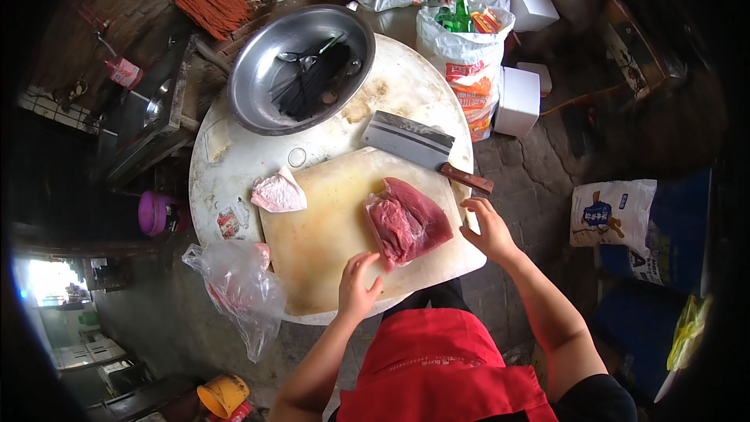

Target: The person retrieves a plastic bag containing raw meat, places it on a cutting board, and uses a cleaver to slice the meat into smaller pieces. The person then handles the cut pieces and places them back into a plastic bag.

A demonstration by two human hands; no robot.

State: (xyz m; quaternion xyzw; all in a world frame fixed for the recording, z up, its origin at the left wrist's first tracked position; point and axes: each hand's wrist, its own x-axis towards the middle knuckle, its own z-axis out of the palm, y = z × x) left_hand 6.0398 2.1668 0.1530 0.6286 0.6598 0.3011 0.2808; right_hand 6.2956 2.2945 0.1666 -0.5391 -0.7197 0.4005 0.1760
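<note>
A slab of raw red meat (407, 223) lies on the right part of a worn, pale cutting board (322, 246). Close to the meat's lower left edge is my left hand (359, 287), its fingers apart and holding nothing. My right hand (489, 228) hovers at the board's right edge, empty, with thumb and fingers spread. Beyond the meat a cleaver (410, 140) rests across the board's far edge, its wooden handle pointing right. A pale piece of meat or fat (280, 190) sits at the board's left corner. A clear plastic bag (246, 293) with meat inside hangs over the table's near left edge.
The round white table (202, 199) carries a large metal basin (246, 111) with spoons and dark utensils. Behind it on the right stands a sack (463, 70) holding green bottles. White foam boxes (517, 99) are beside the sack. A purple bucket (153, 213) is left of the table.
</note>
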